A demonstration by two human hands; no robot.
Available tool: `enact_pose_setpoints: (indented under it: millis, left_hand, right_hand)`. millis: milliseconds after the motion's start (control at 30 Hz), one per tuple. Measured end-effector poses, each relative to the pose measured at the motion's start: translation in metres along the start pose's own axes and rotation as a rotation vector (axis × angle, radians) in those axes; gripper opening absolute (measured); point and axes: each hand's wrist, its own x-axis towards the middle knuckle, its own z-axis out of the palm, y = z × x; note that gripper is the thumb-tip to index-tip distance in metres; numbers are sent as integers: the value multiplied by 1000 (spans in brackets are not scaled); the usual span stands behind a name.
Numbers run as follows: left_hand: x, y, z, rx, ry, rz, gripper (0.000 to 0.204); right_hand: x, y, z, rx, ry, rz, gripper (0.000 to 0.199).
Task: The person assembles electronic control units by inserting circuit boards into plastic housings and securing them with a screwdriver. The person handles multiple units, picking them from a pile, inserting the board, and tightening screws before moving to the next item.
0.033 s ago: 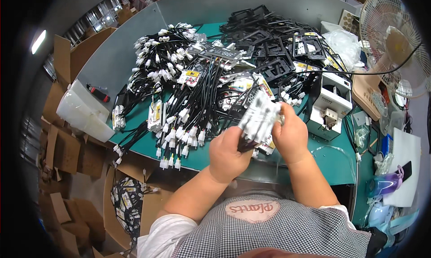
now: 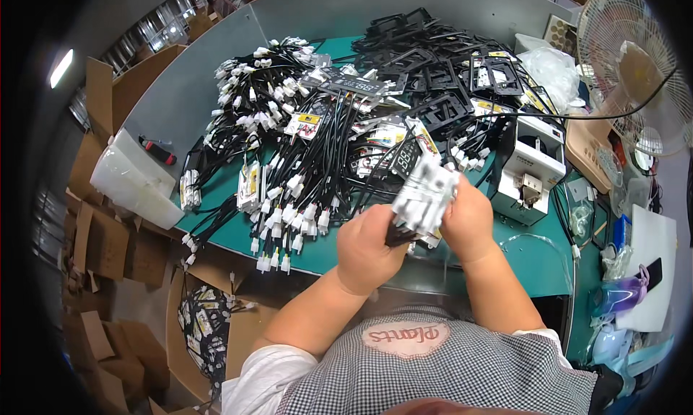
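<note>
A stack of white plastic modules (image 2: 427,192) with a dark underside is held above the table's front, tilted. My left hand (image 2: 369,245) is closed around its lower left end, with the thumb along the side. My right hand (image 2: 468,216) grips the right side, its fingertips partly hidden behind the stack. Just beyond it lies a black display panel (image 2: 406,158) with digits. To the left, several modules with black cables (image 2: 317,155) and white plugs are heaped together. A yellow-labelled white module (image 2: 250,186) lies among them.
Black plastic frames (image 2: 426,61) are piled at the back. On the right are a white machine (image 2: 530,169) and a fan (image 2: 628,68), whose black cord crosses the table. A red-handled screwdriver (image 2: 159,151) lies far left. Below stands a cardboard box (image 2: 245,335) holding modules.
The stack has shifted slightly right and turned a little, and looks less blurred. My right hand has moved slightly with it, while my left hand stays nearly in place.
</note>
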Motion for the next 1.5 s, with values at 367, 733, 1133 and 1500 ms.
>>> enact_pose_setpoints:
  millis: [367, 733, 1133, 1500]
  left_hand:
    - [-1, 0, -17, 89, -190, 142, 35]
    - [6, 0, -58, -37, -512, -17, 36]
    - [-2, 10, -50, -19, -397, 66, 33]
    - [0, 16, -43, -200, -377, 83, 31]
  right_hand:
    - [-15, 12, -2, 744, -184, 43, 18]
    - [-2, 17, -42, 26, -353, -483, 32]
    - [-2, 19, -17, 742, -347, 143, 18]
    - [1, 10, 5, 771, 62, -99, 10]
